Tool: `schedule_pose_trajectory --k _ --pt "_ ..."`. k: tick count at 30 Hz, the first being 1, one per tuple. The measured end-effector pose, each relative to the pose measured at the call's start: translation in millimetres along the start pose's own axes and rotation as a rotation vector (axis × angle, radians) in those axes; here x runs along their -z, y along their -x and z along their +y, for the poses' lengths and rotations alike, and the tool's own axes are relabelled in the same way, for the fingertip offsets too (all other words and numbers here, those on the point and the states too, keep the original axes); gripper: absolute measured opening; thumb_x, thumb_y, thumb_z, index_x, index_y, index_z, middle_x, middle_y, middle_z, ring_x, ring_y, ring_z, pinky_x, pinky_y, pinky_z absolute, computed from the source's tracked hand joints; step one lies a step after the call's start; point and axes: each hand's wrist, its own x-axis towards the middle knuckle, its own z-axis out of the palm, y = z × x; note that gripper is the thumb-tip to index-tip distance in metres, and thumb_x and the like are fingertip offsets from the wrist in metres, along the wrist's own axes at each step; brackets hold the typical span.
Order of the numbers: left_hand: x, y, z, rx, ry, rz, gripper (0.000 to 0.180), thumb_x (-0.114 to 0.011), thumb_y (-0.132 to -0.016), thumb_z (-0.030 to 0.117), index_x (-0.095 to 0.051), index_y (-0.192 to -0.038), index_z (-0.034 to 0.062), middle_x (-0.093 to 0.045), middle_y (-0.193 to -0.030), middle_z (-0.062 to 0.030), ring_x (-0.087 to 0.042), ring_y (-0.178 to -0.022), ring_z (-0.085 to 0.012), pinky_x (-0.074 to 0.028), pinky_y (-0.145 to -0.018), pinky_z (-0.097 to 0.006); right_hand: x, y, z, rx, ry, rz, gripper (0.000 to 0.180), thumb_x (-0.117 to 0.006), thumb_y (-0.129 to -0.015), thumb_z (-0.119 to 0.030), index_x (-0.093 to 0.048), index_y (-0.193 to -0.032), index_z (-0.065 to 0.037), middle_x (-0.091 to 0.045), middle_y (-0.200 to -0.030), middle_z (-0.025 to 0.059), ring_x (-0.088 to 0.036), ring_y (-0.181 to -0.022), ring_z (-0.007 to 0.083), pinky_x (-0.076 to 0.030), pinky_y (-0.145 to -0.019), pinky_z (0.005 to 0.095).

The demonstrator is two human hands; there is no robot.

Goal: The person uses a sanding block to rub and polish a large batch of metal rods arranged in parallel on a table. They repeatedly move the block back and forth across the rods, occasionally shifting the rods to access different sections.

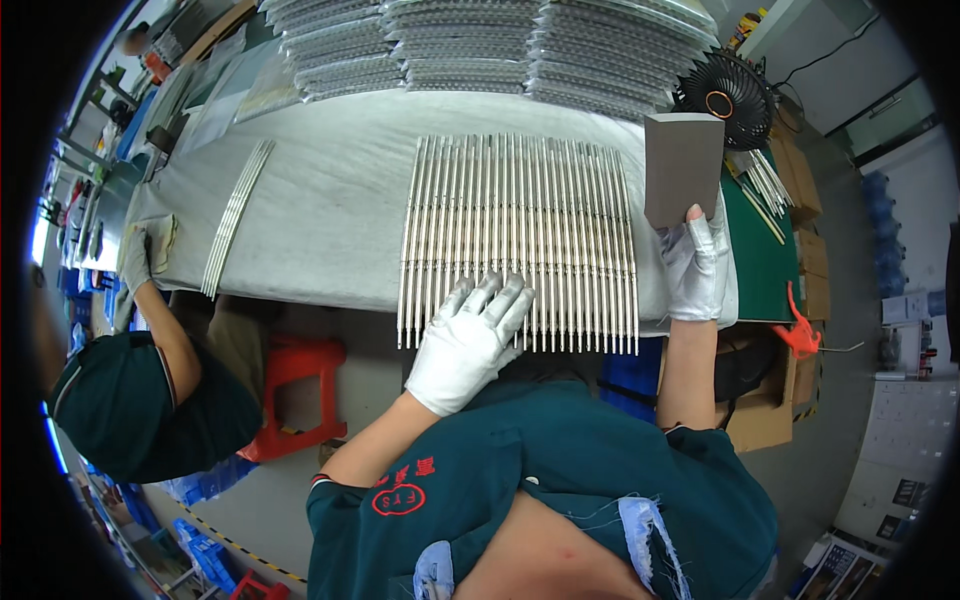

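Note:
A row of thin, shiny metal rods lies side by side on the white cloth, their near ends overhanging the table edge. My left hand, in a white glove, rests with fingers spread on the near part of the rods, left of their middle. To the right of the row, my right hand, also gloved with a bare thumb tip showing, grips a stiff grey-brown rectangular sheet by its lower edge. The sheet stands up away from me. Fingers behind it are partly hidden.
Stacks of bagged rods line the far side. A black fan stands far right, beside more rods on the green surface. A few rods lie left, near a co-worker. A red stool stands below.

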Motion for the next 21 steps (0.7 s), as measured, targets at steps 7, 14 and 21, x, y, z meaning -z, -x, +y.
schedule_pose_trajectory --k 7,14,21 --pt "-10 1 1 -0.019 -0.030 0.100 0.072 -0.074 -0.079 0.027 -0.047 -0.144 0.0146 -0.056 -0.138 -0.0075 -0.055 -0.124 -0.0296 -0.042 -0.106 -0.047 -9 7 -5 -0.025 0.327 -0.141 0.073 -0.076 -0.087 -0.026 -0.042 -0.149 -0.009 -0.051 -0.142 0.0074 -0.052 -0.125 0.0184 -0.043 -0.103 0.0337" --pt "-13 6 -1 -0.058 -0.018 0.141 0.069 -0.072 -0.082 0.040 -0.050 -0.141 0.0131 -0.057 -0.137 -0.0081 -0.056 -0.123 -0.0302 -0.044 -0.105 -0.047 -14 4 -3 0.128 0.493 -0.127 0.069 -0.073 -0.089 -0.014 -0.042 -0.149 -0.004 -0.047 -0.147 0.0112 -0.048 -0.131 0.0202 -0.036 -0.111 0.0336" --pt "-3 6 1 -0.040 0.069 0.106 0.077 -0.072 -0.077 0.051 -0.051 -0.140 0.0122 -0.058 -0.136 -0.0080 -0.055 -0.124 -0.0306 -0.043 -0.105 -0.047 1 -6 -7 0.162 0.369 -0.016 0.071 -0.075 -0.088 -0.020 -0.041 -0.150 -0.009 -0.051 -0.142 0.0060 -0.054 -0.123 0.0182 -0.045 -0.101 0.0323"
